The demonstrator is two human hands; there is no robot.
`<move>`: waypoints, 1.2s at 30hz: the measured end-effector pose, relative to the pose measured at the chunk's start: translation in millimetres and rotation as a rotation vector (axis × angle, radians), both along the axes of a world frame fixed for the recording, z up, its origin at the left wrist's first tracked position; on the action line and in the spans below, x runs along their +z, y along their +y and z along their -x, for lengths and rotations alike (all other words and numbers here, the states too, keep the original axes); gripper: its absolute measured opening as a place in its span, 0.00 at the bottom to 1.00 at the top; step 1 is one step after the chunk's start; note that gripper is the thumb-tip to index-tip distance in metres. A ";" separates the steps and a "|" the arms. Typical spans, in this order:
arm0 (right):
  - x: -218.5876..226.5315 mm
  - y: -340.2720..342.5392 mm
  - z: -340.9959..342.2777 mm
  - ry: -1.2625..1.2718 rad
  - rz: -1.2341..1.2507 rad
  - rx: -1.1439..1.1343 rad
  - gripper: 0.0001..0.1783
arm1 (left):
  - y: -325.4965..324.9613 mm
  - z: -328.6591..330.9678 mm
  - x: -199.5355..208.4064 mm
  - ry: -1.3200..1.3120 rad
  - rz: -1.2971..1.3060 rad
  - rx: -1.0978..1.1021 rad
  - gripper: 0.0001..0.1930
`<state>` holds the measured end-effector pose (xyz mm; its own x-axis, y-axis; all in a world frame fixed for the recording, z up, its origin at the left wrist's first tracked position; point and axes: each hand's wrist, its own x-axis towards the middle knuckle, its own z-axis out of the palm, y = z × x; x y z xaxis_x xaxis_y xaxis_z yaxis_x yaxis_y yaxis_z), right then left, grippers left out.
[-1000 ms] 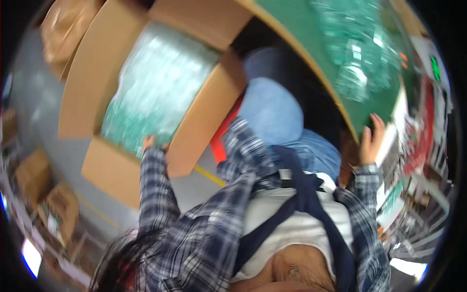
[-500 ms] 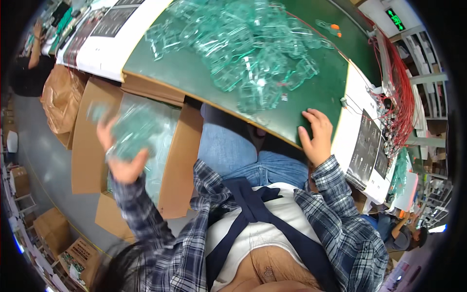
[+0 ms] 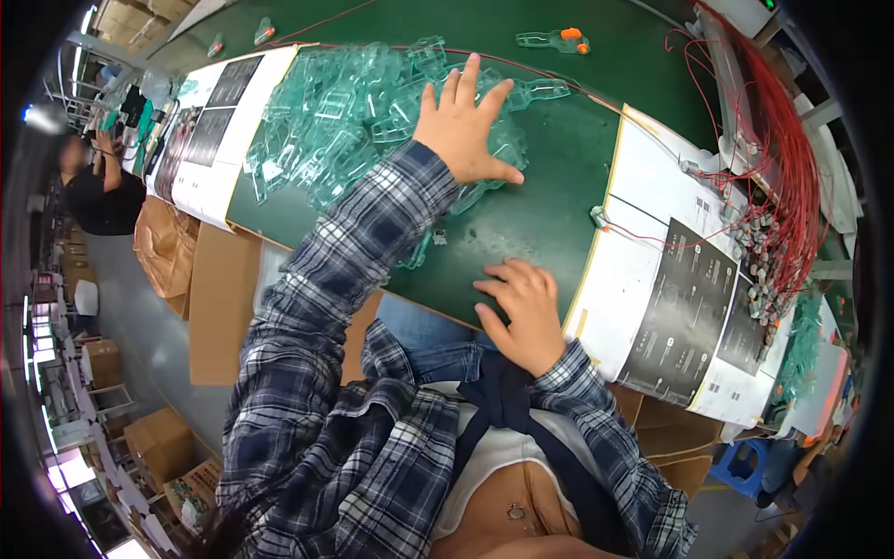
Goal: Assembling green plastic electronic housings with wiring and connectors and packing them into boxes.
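A heap of clear green plastic frame-like pieces [image 3: 321, 121] lies on the green table mat [image 3: 559, 168]. Over the heap's right side, my left hand [image 3: 463, 121] is spread wide, fingers pointing away from me. It holds nothing that I can see; whether its palm touches the pieces is hidden. My right hand [image 3: 526, 312] rests near the table's front edge, fingers apart and slightly bent, with nothing in it. One more clear piece pokes out at the front edge, beside my left sleeve [image 3: 321, 270].
Below the table edge at left stands an open cardboard box [image 3: 223, 307], partly hidden by my left arm. Printed sheets [image 3: 670, 307], red wires [image 3: 792, 168] and small grey connectors lie at right. An orange-tipped clear piece [image 3: 559, 40] lies farther back. A co-worker [image 3: 98, 191] is at far left.
My left hand has gone from above the cardboard box, where it held clear green pieces, to the heap on the table, and those pieces are out of it. My right hand appears farther left.
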<state>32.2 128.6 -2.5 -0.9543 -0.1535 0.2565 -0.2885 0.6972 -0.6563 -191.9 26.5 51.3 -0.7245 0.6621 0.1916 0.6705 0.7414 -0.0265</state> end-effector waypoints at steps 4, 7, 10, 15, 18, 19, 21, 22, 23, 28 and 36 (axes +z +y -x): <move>6.2 16.1 -1.1 -0.063 0.223 0.053 0.15 | -0.8 18.0 -7.4 0.087 0.072 -0.136 0.55; 17.5 51.5 -3.8 -0.037 0.282 -0.071 0.16 | 7.2 32.0 -3.8 0.107 0.143 -0.266 0.50; 37.1 95.2 -8.5 0.047 0.194 -0.297 0.15 | 35.3 58.3 4.8 0.112 0.131 -0.431 0.47; 47.9 129.7 9.2 0.063 -0.061 -0.536 0.12 | 118.6 148.4 4.2 0.102 0.025 -0.432 0.37; 38.7 119.8 29.5 0.083 -0.152 -0.502 0.14 | 158.6 210.9 -23.1 -0.118 0.081 0.010 0.34; 33.0 115.8 37.7 0.074 -0.157 -0.510 0.14 | 158.9 228.4 -32.2 -0.208 0.168 -0.116 0.33; 23.5 109.5 46.2 -0.037 -0.197 -0.473 0.16 | 155.8 231.5 -36.3 -0.307 0.261 -0.241 0.32; 20.8 111.3 48.9 -0.039 -0.192 -0.463 0.16 | 150.6 230.6 -30.4 -0.278 0.264 -0.214 0.30; 18.3 113.1 51.5 0.004 -0.174 -0.456 0.16 | 141.8 230.7 -22.2 -0.248 0.269 -0.179 0.28; 11.9 121.1 31.8 -0.038 0.205 -0.605 0.12 | 122.2 99.2 64.0 -0.345 -0.227 -1.063 0.17; 14.6 138.7 17.9 0.060 0.963 -0.636 0.14 | 39.6 -94.5 -16.3 0.014 0.099 -1.027 0.20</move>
